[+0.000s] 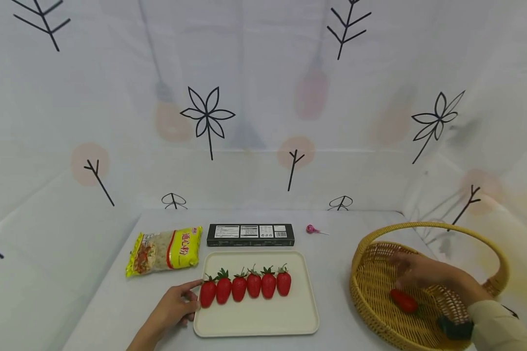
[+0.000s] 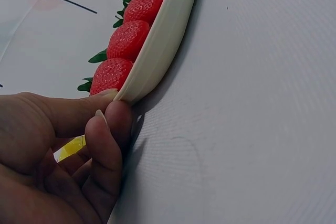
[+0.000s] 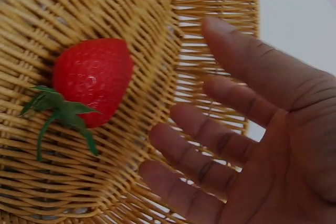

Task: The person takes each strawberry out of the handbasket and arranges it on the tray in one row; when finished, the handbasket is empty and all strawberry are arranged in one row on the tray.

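Note:
Several red strawberries with green leaves lie side by side in a row on a cream tray. At the tray's left edge, my left hand pinches the rim between thumb and fingers, close to the end strawberry. Over on the right, my right hand is inside a wicker basket, fingers spread and holding nothing. One strawberry lies on the basket's woven bottom, a short way from those fingertips, its leaves turned away from the hand.
A yellow food packet lies left behind the tray. Behind the tray is a black box, and a pink lollipop lies to its right. The basket's tall handle arches over the right hand. A dark object sits near the right sleeve.

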A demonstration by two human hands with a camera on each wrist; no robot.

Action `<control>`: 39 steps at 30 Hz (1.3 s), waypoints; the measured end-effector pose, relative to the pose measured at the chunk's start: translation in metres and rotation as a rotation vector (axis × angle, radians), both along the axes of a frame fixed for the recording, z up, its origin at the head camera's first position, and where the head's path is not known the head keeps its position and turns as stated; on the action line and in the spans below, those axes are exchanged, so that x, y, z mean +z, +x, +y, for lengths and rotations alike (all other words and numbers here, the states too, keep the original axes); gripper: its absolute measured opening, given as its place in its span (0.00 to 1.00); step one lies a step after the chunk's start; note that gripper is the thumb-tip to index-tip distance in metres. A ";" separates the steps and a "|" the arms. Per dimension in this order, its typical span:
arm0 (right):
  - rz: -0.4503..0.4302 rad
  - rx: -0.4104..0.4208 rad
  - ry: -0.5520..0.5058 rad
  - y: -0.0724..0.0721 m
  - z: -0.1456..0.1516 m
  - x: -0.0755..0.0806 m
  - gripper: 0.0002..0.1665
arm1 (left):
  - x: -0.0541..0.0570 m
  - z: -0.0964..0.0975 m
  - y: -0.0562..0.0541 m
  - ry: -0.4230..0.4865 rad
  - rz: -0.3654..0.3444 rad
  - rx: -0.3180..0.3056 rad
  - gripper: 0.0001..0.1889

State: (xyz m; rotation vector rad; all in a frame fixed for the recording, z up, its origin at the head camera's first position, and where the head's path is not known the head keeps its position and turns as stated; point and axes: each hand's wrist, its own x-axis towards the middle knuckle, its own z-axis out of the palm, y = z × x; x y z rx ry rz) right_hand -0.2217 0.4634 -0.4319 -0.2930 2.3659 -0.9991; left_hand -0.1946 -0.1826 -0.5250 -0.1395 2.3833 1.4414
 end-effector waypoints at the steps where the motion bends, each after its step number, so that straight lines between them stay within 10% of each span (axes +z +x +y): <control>1: 0.002 0.011 -0.001 0.000 0.000 -0.002 0.40 | -0.001 0.000 0.000 0.003 -0.001 0.000 0.34; 12: -0.157 0.008 -0.055 0.005 0.000 -0.018 0.28 | -0.002 0.000 0.002 0.013 -0.022 0.007 0.34; 17: -0.219 -0.129 0.095 0.009 -0.011 -0.021 0.25 | -0.003 0.000 0.002 0.014 -0.023 0.005 0.34; 23: -0.216 -0.092 0.227 0.000 -0.009 -0.032 0.22 | -0.003 -0.001 0.001 0.014 -0.024 0.002 0.34; 39: -0.090 0.031 -0.152 -0.002 -0.012 -0.020 0.18 | 0.000 0.000 0.002 0.014 -0.010 -0.003 0.34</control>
